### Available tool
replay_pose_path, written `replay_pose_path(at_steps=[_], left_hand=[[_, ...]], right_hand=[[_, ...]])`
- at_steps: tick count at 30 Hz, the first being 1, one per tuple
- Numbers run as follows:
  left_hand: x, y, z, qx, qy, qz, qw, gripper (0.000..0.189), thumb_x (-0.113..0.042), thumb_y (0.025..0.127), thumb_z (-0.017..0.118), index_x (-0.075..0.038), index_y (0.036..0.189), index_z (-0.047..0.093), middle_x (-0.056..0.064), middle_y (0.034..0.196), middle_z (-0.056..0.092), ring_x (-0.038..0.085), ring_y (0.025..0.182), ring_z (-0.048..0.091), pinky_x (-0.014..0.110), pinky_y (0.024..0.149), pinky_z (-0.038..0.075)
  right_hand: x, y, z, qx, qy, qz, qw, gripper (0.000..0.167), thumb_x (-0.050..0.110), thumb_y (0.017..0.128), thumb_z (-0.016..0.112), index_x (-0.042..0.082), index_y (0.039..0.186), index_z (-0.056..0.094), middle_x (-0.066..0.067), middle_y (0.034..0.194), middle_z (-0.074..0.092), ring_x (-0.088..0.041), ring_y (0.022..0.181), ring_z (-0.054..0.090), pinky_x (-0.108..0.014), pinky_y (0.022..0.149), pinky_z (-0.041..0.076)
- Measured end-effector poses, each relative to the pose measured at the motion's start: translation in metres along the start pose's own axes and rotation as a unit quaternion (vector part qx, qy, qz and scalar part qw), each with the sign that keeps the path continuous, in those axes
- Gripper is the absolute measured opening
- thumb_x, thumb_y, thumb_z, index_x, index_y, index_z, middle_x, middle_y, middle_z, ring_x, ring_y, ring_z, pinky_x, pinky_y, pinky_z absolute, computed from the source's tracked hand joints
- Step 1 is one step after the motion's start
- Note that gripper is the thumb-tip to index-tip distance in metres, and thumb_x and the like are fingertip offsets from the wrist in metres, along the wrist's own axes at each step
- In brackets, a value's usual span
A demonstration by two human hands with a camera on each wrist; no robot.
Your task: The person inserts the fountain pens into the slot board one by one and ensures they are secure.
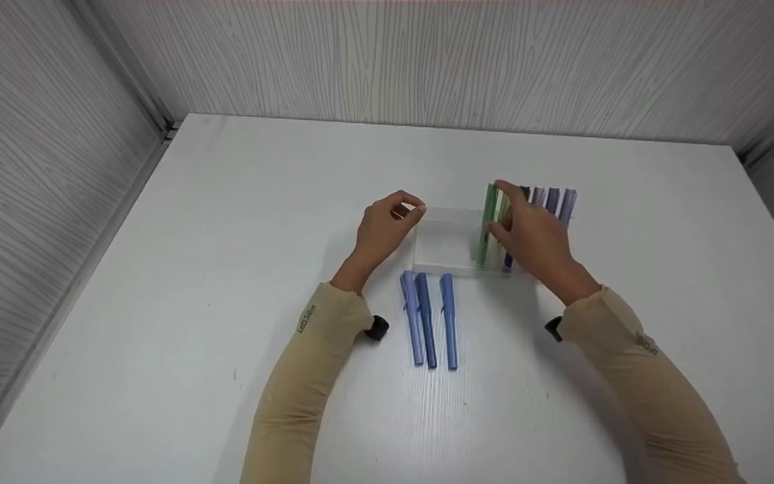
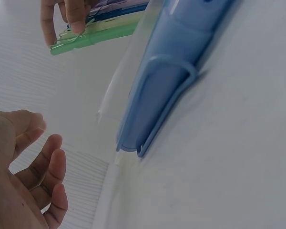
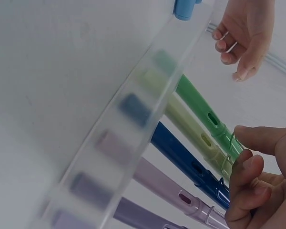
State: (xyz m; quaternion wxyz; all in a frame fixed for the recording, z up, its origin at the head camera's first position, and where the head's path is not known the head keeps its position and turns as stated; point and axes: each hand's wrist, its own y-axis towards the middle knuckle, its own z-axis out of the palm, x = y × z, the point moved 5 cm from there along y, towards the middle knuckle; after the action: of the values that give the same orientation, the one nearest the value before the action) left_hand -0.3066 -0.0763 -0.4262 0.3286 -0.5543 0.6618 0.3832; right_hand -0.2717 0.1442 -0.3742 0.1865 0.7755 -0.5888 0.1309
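Observation:
A clear plastic case lies on the table with several pens in its right half. At the left end of that row is a green pen, and my right hand grips it between thumb and index finger, the index at its far end. Beside it lie a pale green pen, a dark blue pen and several purple pens, partly hidden by that hand in the head view. My left hand hovers by the case's left edge, fingers loosely bent and holding nothing.
In front of the case lie a light blue pen, a darker blue pen and a mid-blue pen, roughly parallel. Wood-grain panels stand behind the white table and at its sides.

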Motion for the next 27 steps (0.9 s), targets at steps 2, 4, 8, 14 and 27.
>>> replay_pose_path(at_steps=[2,4,8,14,27], left_hand=[[0.000,0.000,0.000,0.001,0.000,0.001,1.0000,0.021,-0.035,0.093,0.063,-0.020,0.104,0.071,0.004,0.091,0.069,0.016,0.083,0.061,0.024,0.066,0.044],[-0.001,-0.001,-0.001,0.004,-0.001,0.005,1.0000,0.021,-0.035,0.094,0.063,-0.020,0.105,0.071,0.004,0.092,0.069,0.016,0.083,0.062,0.024,0.066,0.045],[-0.001,-0.001,-0.001,0.007,-0.004,0.014,0.9999,0.021,-0.034,0.094,0.063,-0.019,0.105,0.071,0.004,0.092,0.069,0.016,0.082,0.062,0.025,0.066,0.046],[-0.002,-0.001,-0.001,0.001,-0.005,0.021,0.9998,0.020,-0.034,0.093,0.063,-0.018,0.104,0.071,0.005,0.090,0.069,0.016,0.080,0.062,0.024,0.064,0.045],[0.000,0.000,0.000,0.001,-0.005,0.015,0.9999,0.021,-0.035,0.093,0.064,-0.019,0.104,0.071,0.004,0.089,0.069,0.015,0.080,0.061,0.023,0.064,0.044]], right_hand=[[0.001,0.000,-0.001,-0.005,0.004,-0.003,1.0000,0.066,0.022,0.095,0.062,0.013,0.150,0.028,-0.009,0.080,0.066,-0.018,0.063,0.054,-0.030,0.055,0.039],[0.001,-0.001,-0.001,-0.013,0.011,-0.006,0.9998,0.066,0.022,0.095,0.062,0.013,0.151,0.027,-0.009,0.079,0.065,-0.018,0.063,0.053,-0.030,0.055,0.039],[0.005,-0.005,-0.003,-0.026,0.027,-0.020,0.9991,0.066,0.022,0.094,0.062,0.012,0.150,0.027,-0.008,0.079,0.063,-0.018,0.061,0.051,-0.031,0.055,0.039],[0.010,-0.012,0.001,-0.012,0.034,-0.034,0.9988,0.067,0.026,0.093,0.064,0.011,0.148,0.028,-0.009,0.084,0.063,-0.017,0.056,0.046,-0.030,0.051,0.037],[0.021,-0.022,0.011,0.039,0.058,-0.013,0.9974,0.069,0.027,0.092,0.066,0.010,0.147,0.029,-0.011,0.092,0.066,-0.019,0.062,0.053,-0.030,0.057,0.043]])
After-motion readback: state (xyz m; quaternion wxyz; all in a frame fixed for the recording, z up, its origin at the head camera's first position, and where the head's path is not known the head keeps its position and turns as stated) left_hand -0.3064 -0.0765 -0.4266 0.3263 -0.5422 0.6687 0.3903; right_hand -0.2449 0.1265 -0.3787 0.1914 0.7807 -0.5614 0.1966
